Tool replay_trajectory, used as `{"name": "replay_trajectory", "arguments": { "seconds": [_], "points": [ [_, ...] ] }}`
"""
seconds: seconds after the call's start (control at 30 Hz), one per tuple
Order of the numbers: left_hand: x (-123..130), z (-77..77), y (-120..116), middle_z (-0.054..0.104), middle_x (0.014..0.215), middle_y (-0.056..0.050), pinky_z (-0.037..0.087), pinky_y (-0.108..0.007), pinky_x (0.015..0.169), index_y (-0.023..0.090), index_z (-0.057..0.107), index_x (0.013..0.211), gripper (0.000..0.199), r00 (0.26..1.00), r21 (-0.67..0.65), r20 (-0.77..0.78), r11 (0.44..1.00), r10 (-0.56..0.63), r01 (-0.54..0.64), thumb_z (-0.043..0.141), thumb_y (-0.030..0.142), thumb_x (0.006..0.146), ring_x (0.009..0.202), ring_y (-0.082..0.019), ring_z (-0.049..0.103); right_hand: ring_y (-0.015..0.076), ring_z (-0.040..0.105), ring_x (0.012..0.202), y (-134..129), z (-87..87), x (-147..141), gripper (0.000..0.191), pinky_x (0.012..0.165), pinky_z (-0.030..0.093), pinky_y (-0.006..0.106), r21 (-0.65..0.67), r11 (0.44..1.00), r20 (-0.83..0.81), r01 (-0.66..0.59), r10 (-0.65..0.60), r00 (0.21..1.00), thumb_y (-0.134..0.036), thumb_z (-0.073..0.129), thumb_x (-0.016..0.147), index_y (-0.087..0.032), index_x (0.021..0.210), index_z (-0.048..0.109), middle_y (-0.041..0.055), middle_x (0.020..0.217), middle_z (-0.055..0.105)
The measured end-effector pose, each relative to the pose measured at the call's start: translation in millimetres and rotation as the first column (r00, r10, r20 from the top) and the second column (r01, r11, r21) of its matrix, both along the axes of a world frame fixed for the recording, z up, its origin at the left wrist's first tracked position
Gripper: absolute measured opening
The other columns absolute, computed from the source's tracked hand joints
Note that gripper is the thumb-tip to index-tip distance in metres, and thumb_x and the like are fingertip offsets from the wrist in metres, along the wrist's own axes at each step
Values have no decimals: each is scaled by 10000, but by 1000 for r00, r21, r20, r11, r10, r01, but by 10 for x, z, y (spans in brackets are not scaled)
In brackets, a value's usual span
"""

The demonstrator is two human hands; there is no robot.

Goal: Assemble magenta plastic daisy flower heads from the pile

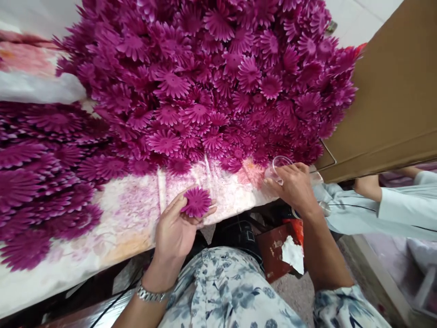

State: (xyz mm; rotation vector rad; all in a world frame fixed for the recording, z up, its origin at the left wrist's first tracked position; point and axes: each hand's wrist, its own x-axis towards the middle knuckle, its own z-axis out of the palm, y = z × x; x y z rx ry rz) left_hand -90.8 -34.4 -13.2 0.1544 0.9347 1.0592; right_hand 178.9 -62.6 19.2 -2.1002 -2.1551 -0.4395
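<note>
In the head view, my left hand [175,228] holds a small purple artificial flower [198,202], pinched at its edge by the thumb, above the near part of the cloth. A watch with a metal band sits on that wrist. Over at the table's edge, my right hand [296,187] has its fingers closed about a small clear plastic cup [280,162]. What the cup contains cannot be made out. Just beyond both hands rises a large heap of purple artificial flowers [205,91].
Stacks of larger purple flowers [30,182] lie on the left of the stained floral cloth [126,218]. A brown cardboard box [392,91] stands at the right, with a person in a pale sleeve [406,207] beyond it. Below the table is a brown box [273,248].
</note>
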Motion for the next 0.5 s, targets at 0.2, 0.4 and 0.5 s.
{"name": "replay_trajectory", "arguments": {
  "seconds": [0.2,0.4,0.5],
  "points": [
    [19,-13,-17,722,794,-67,588,-416,706,141,646,870,137,999,57,34,998,-20,18,583,193,760,723,-224,707,182,627,682,31,55,80,290,744,401,328,-55,998,-106,-30,24,994,-419,533,857,-177,798,681,59,715,710],
    [5,-95,-14,677,775,-24,552,-364,813,137,638,790,92,996,103,82,994,20,-28,627,137,698,745,-154,665,234,663,758,-138,135,118,129,746,477,366,379,925,-110,-7,52,993,-365,614,807,-266,831,694,81,750,721],
    [34,-78,-5,676,772,-32,540,-284,763,130,633,754,42,992,84,120,995,39,-49,604,130,723,730,-134,649,227,659,763,-190,121,-246,113,768,497,381,489,869,-268,-77,234,935,-241,606,800,-282,880,675,62,732,702]
  ]
}}
